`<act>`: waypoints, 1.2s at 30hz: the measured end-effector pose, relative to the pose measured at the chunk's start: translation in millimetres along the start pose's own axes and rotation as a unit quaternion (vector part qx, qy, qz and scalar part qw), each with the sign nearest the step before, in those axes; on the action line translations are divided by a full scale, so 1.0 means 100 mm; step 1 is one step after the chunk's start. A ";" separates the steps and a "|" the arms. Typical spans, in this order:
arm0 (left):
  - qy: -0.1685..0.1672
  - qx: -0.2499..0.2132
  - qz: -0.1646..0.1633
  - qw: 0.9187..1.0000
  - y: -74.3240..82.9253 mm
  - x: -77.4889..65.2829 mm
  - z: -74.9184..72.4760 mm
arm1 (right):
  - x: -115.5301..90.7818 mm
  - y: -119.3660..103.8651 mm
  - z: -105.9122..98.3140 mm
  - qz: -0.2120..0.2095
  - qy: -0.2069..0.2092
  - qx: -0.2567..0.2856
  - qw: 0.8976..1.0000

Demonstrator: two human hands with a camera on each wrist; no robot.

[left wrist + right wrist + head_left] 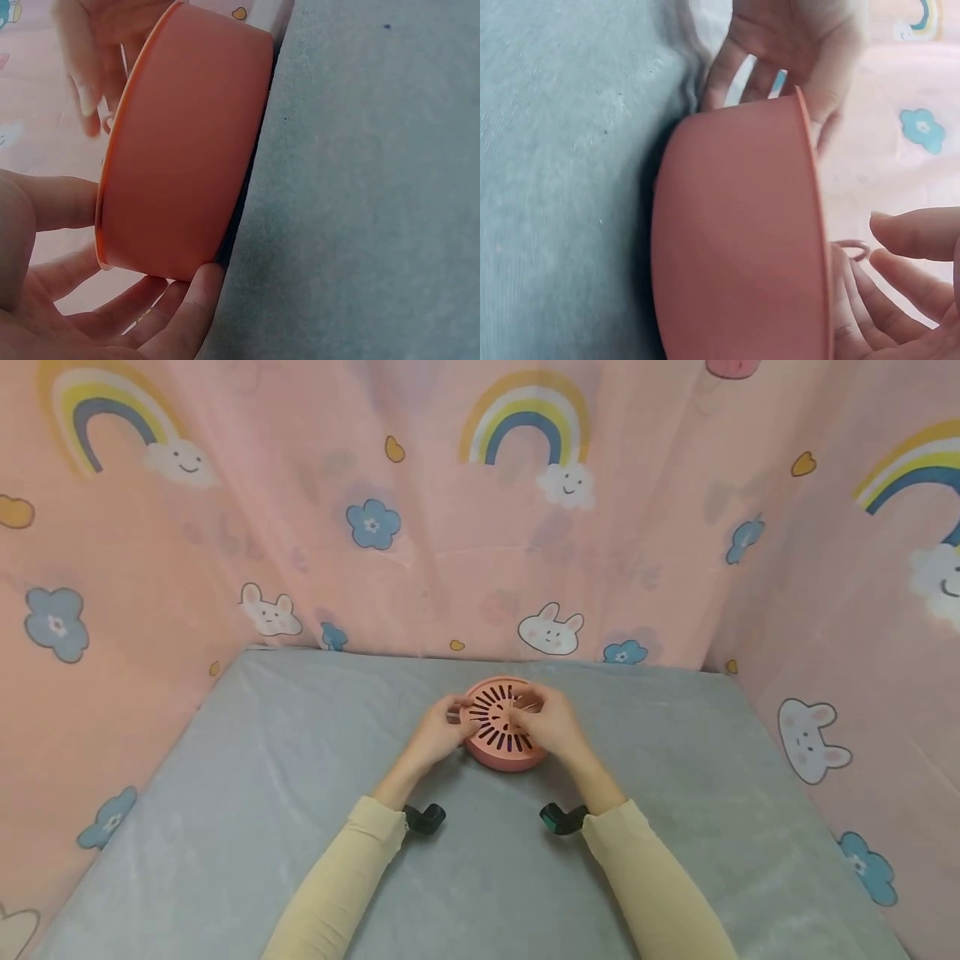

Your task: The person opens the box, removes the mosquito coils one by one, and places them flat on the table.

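Note:
A round pink mosquito coil holder (506, 762) with a slotted lid (495, 717) stands on the grey cloth. My left hand (441, 727) grips its left side, thumb over the rim and fingers against the side wall (187, 142). Over the right part of the lid is my right hand (551, 722). In the right wrist view a small loop (853, 249) sticks up from the lid at the right fingertips. The thumb (919, 232) and index finger stand slightly apart beside that loop, and the other fingers reach down to the lid.
Grey cloth (337, 827) covers the table. Pink printed curtains (427, 585) hang behind it and along both sides. A dark wrist camera (425, 819) sits on the left wrist, another camera (562, 819) on the right.

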State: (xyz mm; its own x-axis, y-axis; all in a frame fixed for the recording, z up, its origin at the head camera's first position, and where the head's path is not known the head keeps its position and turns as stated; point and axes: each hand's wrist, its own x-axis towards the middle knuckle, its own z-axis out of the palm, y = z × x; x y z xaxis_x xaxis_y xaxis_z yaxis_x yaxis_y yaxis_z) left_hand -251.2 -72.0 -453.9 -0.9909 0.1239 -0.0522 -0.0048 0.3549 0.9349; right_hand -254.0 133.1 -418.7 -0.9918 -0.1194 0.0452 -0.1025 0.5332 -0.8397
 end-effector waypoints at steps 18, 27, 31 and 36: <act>-0.010 0.001 0.010 1.000 0.01 0.01 -0.01 | 0.18 0.05 0.03 0.079 -0.048 0.125 0.988; -0.013 -0.022 0.011 1.000 0.05 -0.03 -0.05 | 0.18 -0.03 -0.04 0.075 -0.064 0.091 0.991; -0.012 -0.024 0.008 1.000 0.05 -0.03 -0.06 | 0.16 -0.03 -0.12 0.073 -0.068 0.092 0.991; -0.018 -0.001 0.010 1.000 0.01 -0.03 -0.06 | 0.13 0.02 -0.24 0.061 -0.072 0.082 0.992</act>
State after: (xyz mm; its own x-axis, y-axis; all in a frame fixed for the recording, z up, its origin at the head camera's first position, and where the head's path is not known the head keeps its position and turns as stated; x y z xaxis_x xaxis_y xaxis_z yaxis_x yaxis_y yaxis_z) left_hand -249.4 -77.0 -450.5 -0.9852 0.1650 -0.0467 0.0144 0.3508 0.9363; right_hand -268.7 152.6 -406.4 -0.9739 -0.1862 -0.1302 0.0437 0.4088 -0.9116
